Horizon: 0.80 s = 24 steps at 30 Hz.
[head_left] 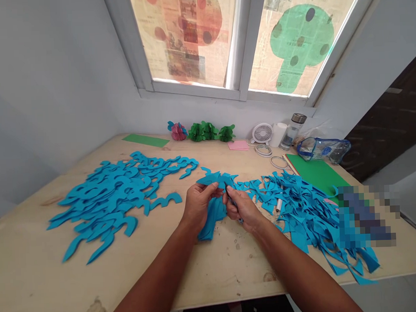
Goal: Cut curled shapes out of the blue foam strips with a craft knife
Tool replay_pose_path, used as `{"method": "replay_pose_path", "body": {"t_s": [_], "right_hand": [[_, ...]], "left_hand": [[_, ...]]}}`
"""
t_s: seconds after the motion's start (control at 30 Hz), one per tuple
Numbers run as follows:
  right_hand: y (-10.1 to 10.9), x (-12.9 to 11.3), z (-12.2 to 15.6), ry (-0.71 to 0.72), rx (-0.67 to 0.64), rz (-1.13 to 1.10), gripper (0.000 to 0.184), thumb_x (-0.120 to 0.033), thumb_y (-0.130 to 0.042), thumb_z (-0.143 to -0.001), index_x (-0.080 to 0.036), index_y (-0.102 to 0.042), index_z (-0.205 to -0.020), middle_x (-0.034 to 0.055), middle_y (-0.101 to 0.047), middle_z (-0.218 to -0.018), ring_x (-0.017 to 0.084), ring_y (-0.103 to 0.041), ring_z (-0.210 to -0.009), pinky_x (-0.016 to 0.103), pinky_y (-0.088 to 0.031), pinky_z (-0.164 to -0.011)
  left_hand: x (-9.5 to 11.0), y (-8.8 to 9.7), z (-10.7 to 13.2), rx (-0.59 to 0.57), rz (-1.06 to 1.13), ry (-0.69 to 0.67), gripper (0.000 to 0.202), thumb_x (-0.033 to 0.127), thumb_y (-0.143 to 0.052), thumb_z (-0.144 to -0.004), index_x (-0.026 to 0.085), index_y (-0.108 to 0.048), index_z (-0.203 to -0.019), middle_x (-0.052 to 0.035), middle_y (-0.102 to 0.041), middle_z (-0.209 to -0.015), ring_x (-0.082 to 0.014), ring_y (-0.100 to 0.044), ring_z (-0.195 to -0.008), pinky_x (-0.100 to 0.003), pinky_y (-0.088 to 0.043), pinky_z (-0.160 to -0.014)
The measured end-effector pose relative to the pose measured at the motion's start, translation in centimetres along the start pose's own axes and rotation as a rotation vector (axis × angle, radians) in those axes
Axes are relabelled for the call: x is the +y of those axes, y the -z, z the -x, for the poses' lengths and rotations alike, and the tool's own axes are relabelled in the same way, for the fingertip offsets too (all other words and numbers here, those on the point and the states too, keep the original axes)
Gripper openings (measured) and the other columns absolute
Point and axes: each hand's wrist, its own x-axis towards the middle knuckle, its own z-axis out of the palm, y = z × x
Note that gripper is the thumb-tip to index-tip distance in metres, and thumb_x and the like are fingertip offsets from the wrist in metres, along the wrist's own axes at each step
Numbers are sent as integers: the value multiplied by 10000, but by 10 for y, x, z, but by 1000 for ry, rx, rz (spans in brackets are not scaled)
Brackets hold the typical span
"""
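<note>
Over the middle of the table my left hand [198, 199] pinches a piece of blue paper [212, 177]. My right hand [242, 205] is closed round a pair of scissors [227, 191], mostly hidden by the fingers, with the dark blades at the paper. Folded blue paper [212, 219] lies on the table just under both hands. To the left spreads a heap of wavy blue cut-outs [110, 186]. On the right is a loose pile of blue scraps [302, 212], with a white marker [279, 204] lying among them.
Along the back of the wooden table [137, 281] stand paper flowers [207, 131], a small white fan [262, 133], a glass bottle [292, 131] and a clear pouch [324, 149]. Green sheets [317, 172] lie at the right. Rings of tape [279, 162] rest near the fan.
</note>
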Motion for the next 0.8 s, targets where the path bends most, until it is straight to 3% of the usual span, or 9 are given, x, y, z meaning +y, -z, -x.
{"method": "replay_pose_path", "body": {"t_s": [0.3, 0.8], "right_hand": [[2, 2, -1, 1, -12, 12, 445, -587, -605, -739, -160, -541, -632, -108, -323, -347, 37, -176, -299, 201, -109, -340], [0, -2, 1, -36, 40, 69, 473, -616, -599, -717, -158, -545, -610, -101, -329, -339, 37, -183, -294, 206, -97, -333]], "left_hand": [[1, 0, 0, 24, 43, -19, 155, 224, -739, -605, 158, -599, -609, -4, -633, -537, -134, -597, -530, -250, -475, -582], [-1, 4, -2, 56, -133, -75, 156, 260, -705, -636, 156, -589, -626, -3, -638, -530, -137, -590, -533, -263, -470, -597]]}}
